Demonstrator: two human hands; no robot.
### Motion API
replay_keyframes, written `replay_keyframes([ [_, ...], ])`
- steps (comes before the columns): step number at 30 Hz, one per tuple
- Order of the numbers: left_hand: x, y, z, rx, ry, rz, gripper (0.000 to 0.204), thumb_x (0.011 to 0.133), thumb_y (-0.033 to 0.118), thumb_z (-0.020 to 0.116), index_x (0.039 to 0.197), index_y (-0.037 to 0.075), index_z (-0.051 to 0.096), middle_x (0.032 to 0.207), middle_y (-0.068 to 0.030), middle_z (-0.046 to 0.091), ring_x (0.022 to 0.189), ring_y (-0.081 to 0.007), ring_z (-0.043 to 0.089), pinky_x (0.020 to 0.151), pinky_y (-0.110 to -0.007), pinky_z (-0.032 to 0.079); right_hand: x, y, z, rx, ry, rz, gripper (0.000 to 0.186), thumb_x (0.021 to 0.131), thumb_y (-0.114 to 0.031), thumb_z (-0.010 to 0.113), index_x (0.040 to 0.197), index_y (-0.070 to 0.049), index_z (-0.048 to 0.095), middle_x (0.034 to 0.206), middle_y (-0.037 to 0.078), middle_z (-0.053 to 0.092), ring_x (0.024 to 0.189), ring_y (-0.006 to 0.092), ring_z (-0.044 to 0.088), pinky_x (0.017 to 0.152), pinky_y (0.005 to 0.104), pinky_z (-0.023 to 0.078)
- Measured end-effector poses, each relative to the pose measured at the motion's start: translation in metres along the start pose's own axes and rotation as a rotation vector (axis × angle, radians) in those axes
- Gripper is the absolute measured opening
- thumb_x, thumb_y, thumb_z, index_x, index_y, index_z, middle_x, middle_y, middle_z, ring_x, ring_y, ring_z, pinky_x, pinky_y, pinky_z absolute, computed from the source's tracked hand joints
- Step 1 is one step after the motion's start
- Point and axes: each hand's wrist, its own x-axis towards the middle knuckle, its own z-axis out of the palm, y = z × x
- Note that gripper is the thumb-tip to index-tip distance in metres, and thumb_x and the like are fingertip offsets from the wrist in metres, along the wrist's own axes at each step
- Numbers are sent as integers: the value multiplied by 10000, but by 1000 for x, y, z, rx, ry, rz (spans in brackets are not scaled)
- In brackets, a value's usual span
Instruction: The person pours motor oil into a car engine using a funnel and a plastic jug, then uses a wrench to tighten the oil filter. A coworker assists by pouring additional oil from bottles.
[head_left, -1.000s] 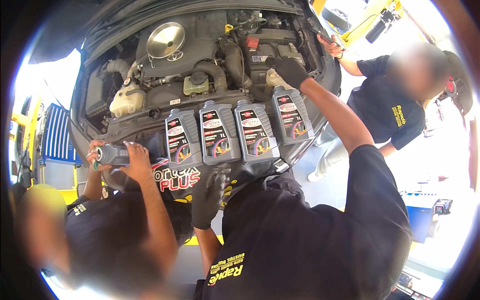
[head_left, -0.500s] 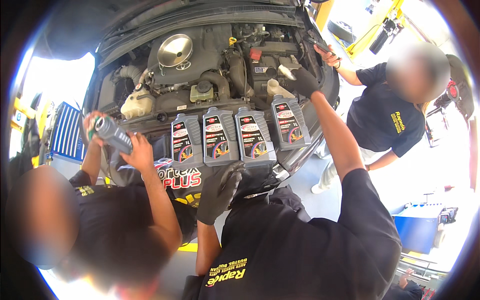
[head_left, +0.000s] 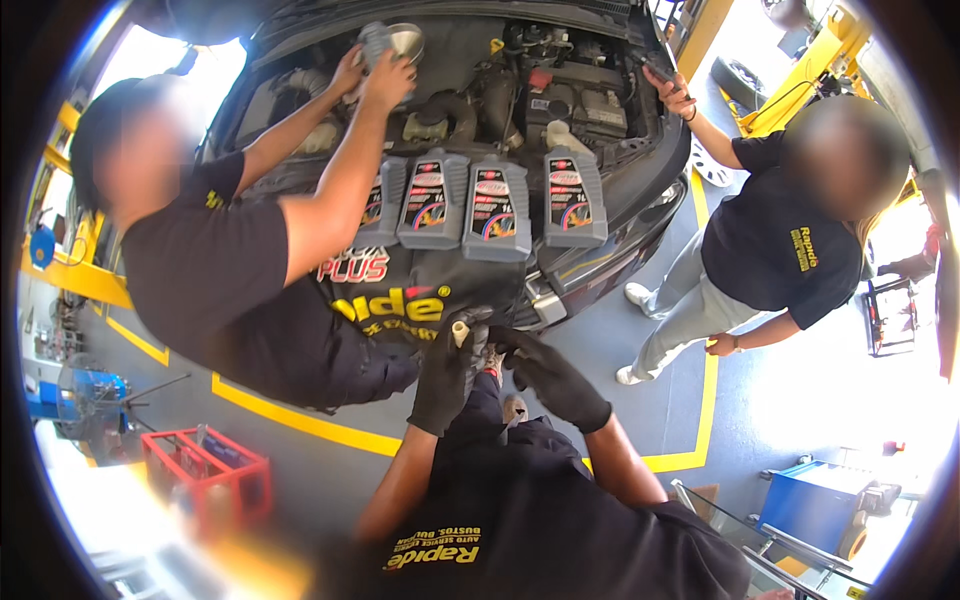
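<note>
Both my hands wear black gloves and are close together in front of the car. My left hand (head_left: pixel 443 375) is closed around a small cream-coloured cylinder (head_left: pixel 460 334), its hollow end facing up; its exact kind is unclear. My right hand (head_left: pixel 560 380) is just beside it, fingers bent loosely and apart, with nothing visible in them. Beyond my hands, several grey oil bottles (head_left: pixel 495 212) stand in a row along the front of the engine bay. On the left, a co-worker's two hands hold another grey oil bottle (head_left: pixel 376 48) tilted at a metal funnel (head_left: pixel 406 42).
A black printed cover (head_left: pixel 400 275) drapes the car's front. The co-worker (head_left: pixel 210 240) leans in close on my left. At right another person (head_left: pixel 770 215) holds a phone (head_left: pixel 655 72) over the fender. A red crate (head_left: pixel 207 470) and a blue cart (head_left: pixel 812 505) stand behind.
My right hand has come back from the engine bay to beside my left, which now holds the cream cylinder. The co-worker has leaned forward and brought the bottle to the funnel. My view has shifted.
</note>
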Motion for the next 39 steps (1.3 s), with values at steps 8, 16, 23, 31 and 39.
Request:
replay_keyframes([
  [8,-123,26,-41,172,-60,-294,223,961,104,720,1172,53,669,856,-2,647,744,-74,582,665,-280,482,-27,-37,62,-516,-115,-71,271,963,-33,655,1232,-2,647,1103,135,683,996,232,705,816,366,560],
  [16,-249,23,-158,589,274,-282,248,874,189,753,1090,76,706,917,-160,744,825,-370,714,728,-416,551,4,-23,226,-841,-777,-458,691,848,0,674,1510,-140,531,1185,155,602,1124,348,603,923,423,530],
  [23,-398,33,-286,276,549,-436,279,835,193,790,1091,91,747,883,-169,753,798,-337,732,734,-403,550,22,-10,436,-631,-1320,-673,402,901,-60,668,1297,-87,604,1295,131,622,1174,327,631,974,406,540],
  [31,-465,48,-408,8,327,-676,265,874,212,797,1037,9,750,830,-128,756,725,-126,677,721,-356,538,56,7,576,-434,-1589,-973,396,892,-116,696,1280,-133,620,1285,110,629,1074,299,687,892,415,573],
  [39,-418,9,-518,136,459,-564,233,855,134,750,1057,17,744,876,-160,762,776,-262,748,741,-368,556,122,47,649,-713,-1077,-852,258,943,-332,703,1050,-100,674,895,69,676,781,273,708,670,408,546],
])
